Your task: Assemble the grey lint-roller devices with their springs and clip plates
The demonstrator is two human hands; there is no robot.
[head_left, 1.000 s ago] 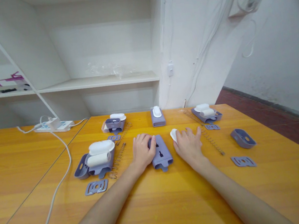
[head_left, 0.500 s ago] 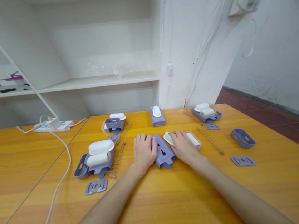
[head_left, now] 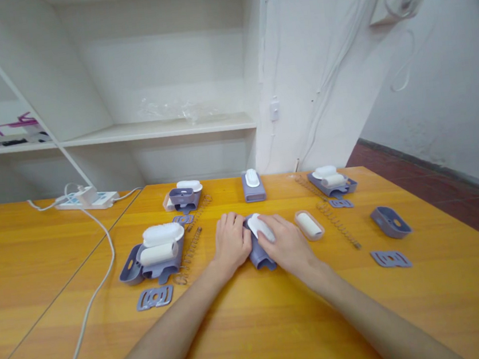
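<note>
A purple-grey plastic housing [head_left: 260, 258] lies on the table in the middle, its lower end toward me. My left hand [head_left: 232, 240] is closed round its left side. With my right hand [head_left: 286, 237] I grip a white oval cap [head_left: 261, 228], which is over the upper face of the housing; whether it is seated there I cannot tell. Just right of that hand lies a clear oval tray [head_left: 309, 225] with a white roll in it. A similar housing with a white oval piece on top [head_left: 253, 185] stands at the back.
Sets of purple-grey and white parts lie at left [head_left: 161, 252], back left [head_left: 186, 196] and back right [head_left: 332, 180]. Springs [head_left: 337, 225], a purple-grey cup [head_left: 390, 221] and a slotted plate [head_left: 391, 258] are at right. A white cable runs from a power strip [head_left: 88, 200] at left.
My right hand has moved left with the white cap, from beside the clear tray onto the housing. The tray stays behind, now uncovered. My left hand keeps hold of the housing.
</note>
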